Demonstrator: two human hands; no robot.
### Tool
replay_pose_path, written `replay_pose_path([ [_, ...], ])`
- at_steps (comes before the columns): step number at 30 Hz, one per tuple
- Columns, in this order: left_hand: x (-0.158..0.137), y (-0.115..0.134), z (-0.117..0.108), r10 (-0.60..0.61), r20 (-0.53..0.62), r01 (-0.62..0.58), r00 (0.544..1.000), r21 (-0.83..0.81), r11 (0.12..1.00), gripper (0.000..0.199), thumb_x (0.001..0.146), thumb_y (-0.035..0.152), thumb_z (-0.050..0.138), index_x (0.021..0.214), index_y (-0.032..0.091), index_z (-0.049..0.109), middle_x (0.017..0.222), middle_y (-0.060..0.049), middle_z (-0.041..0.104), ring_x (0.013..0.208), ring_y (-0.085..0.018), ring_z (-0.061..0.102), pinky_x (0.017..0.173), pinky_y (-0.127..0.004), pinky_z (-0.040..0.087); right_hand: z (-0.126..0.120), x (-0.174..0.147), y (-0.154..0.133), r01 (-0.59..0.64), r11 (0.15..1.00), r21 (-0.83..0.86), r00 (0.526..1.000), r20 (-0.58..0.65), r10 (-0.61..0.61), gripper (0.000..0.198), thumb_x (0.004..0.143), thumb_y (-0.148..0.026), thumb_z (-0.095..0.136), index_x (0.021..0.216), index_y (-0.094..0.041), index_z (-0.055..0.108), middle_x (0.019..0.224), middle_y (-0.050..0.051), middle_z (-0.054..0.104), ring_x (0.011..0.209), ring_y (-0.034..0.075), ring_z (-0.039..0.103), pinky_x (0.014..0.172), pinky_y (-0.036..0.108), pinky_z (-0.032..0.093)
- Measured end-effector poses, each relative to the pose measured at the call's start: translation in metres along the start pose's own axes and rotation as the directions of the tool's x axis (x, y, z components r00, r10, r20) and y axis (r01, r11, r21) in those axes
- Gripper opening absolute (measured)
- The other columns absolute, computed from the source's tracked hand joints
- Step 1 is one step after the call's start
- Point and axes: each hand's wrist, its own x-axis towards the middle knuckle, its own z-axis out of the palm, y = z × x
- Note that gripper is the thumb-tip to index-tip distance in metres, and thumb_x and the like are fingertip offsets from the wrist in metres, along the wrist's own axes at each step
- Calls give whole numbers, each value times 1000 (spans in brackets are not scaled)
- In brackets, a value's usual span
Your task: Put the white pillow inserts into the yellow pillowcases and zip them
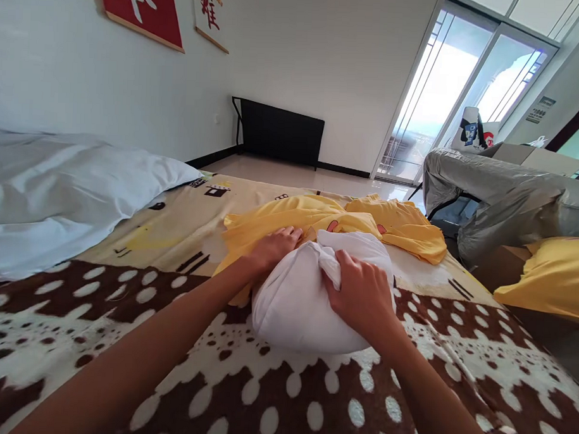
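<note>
A plump white pillow insert lies bunched in front of me on the patterned blanket. My right hand is closed around a gathered fold on its top. Beyond and partly under the pillow insert spreads a yellow cloth cover with small pinkish marks. At the pillow insert's far left side, my left hand has its fingers bent over the yellow cloth cover, close against the white fabric. Its fingertips and thumb are mostly hidden.
Another yellow cloth piece lies crumpled at the bed's far edge. A large white pillow rests at the left. On the right are a yellow cushion and plastic-wrapped furniture. A black panel leans by the far wall.
</note>
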Motion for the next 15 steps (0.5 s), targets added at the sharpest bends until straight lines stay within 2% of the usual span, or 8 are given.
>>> replay_pose_path([
  [3, 1, 2, 10, 2, 0, -2, 1000, 198, 980, 29, 89, 30, 41, 108, 14, 56, 104, -16, 61, 98, -28, 58, 78, -34, 45, 1, -9, -8, 30, 1000, -10, 1000, 4, -30, 13, 85, -31, 46, 91, -21, 53, 88, 5, 68, 81, 22, 63, 63, 29, 34],
  [7, 3, 6, 8, -37, 27, 28, 999, 266, 964, 33, 90, 23, 34, 113, 11, 55, 105, -21, 60, 99, -33, 58, 77, -39, 44, -1, -11, -13, 54, 998, -25, 998, 12, -54, 11, 84, -28, 48, 90, -20, 54, 90, 7, 68, 85, 22, 63, 66, 29, 37],
  [9, 2, 6, -4, -41, 74, 19, 996, 274, 962, 32, 89, 26, 37, 112, 12, 56, 105, -20, 61, 96, -34, 59, 75, -40, 45, -2, -10, -14, 67, 997, -33, 998, 14, -66, 11, 84, -27, 48, 90, -20, 55, 89, 8, 68, 84, 22, 63, 66, 29, 38],
  [12, 1, 3, -35, -67, 174, 18, 983, 269, 963, 27, 82, 30, 50, 102, 16, 59, 101, -14, 65, 89, -30, 62, 68, -33, 45, -5, -6, -13, 85, 995, -53, 996, 37, -83, 11, 83, -24, 48, 89, -19, 55, 87, 8, 68, 79, 22, 63, 64, 29, 39],
  [14, 1, 1, -58, -116, 176, 58, 977, 302, 952, 23, 76, 25, 53, 97, 18, 60, 98, -11, 66, 87, -27, 62, 66, -30, 44, -8, 1, -14, 104, 992, -66, 993, 59, -100, 12, 81, -21, 47, 89, -19, 56, 85, 9, 68, 76, 22, 64, 62, 28, 39],
  [15, 2, 1, -67, -137, 136, 85, 981, 331, 940, 23, 75, 22, 52, 96, 18, 60, 99, -11, 65, 88, -27, 62, 68, -30, 43, -9, 6, -16, 119, 991, -69, 991, 69, -114, 13, 81, -19, 47, 89, -18, 57, 84, 9, 68, 76, 22, 64, 62, 28, 40],
])
